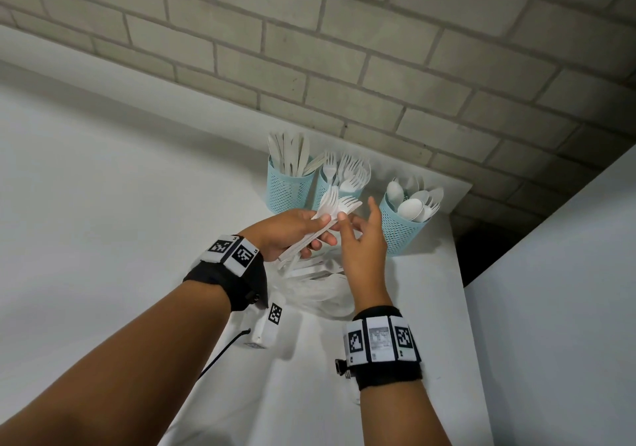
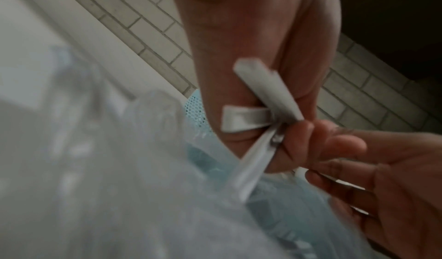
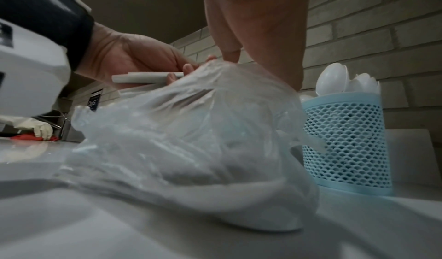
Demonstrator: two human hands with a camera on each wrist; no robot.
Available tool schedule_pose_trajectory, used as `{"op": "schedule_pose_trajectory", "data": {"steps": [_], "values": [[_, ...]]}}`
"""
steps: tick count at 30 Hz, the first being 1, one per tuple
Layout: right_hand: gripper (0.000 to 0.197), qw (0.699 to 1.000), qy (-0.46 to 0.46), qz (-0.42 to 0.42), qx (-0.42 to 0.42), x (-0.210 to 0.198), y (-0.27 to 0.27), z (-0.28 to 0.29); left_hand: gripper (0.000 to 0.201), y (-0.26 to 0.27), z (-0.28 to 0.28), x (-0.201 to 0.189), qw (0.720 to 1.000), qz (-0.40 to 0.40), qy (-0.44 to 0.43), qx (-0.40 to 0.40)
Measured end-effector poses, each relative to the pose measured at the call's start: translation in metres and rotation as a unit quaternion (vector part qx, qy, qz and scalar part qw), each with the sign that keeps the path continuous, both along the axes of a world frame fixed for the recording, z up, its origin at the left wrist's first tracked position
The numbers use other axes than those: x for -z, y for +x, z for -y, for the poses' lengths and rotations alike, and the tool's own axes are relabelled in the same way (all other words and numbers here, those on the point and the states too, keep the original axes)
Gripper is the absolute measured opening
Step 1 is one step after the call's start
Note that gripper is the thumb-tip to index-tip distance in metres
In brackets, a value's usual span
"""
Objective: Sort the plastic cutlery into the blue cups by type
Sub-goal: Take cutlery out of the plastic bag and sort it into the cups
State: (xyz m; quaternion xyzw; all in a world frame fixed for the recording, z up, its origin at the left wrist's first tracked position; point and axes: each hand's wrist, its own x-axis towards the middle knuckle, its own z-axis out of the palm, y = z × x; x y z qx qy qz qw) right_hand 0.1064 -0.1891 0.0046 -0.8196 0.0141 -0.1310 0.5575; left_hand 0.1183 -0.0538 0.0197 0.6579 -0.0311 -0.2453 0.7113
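Note:
My left hand (image 1: 320, 230) grips a bundle of white plastic forks (image 1: 335, 204) by the handles, tines pointing at the cups. The handle ends (image 2: 270, 92) (image 3: 143, 78) stick out past the palm. My right hand (image 1: 358, 220) is close on the right, its thumb tip touching the fork necks and its index finger raised straight. Against the brick wall stand three blue mesh cups: knives (image 1: 289, 187), forks (image 1: 321, 189), spoons (image 1: 401, 230) (image 3: 344, 140). Under my hands lies a clear plastic bag (image 1: 316, 287) (image 3: 191, 140) with more white cutlery inside.
A small white device (image 1: 266, 325) with a black cable lies on the white table (image 1: 103, 187), left of the bag. The table ends at its right edge (image 1: 459, 290), with a dark gap beyond. Far off, a gloved hand (image 3: 42, 131) rests beside something red.

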Motion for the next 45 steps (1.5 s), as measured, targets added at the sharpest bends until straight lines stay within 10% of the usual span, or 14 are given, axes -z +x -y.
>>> {"op": "schedule_pose_trajectory", "data": {"steps": [17, 25, 34, 39, 45], "values": [[0.047, 0.993, 0.075, -0.032, -0.087, -0.053, 0.053, 0.001, 0.030, 0.005, -0.006, -0.005, 0.987, 0.009, -0.071, -0.145], [0.022, 0.961, 0.120, 0.225, 0.105, -0.090, 0.086, -0.008, 0.026, 0.009, -0.022, 0.002, 0.959, -0.048, -0.120, -0.253], [0.024, 0.972, -0.126, 0.197, 0.013, -0.067, 0.107, -0.050, 0.026, 0.011, -0.020, 0.002, 0.966, -0.030, -0.094, -0.239], [0.029, 0.925, -0.349, 0.112, -0.095, -0.050, 0.111, -0.053, 0.024, 0.011, -0.020, -0.003, 0.970, -0.056, -0.114, -0.206], [0.042, 0.939, -0.326, 0.077, -0.073, -0.065, 0.097, -0.038, 0.029, 0.009, -0.018, -0.005, 0.976, -0.039, -0.115, -0.182]]}}
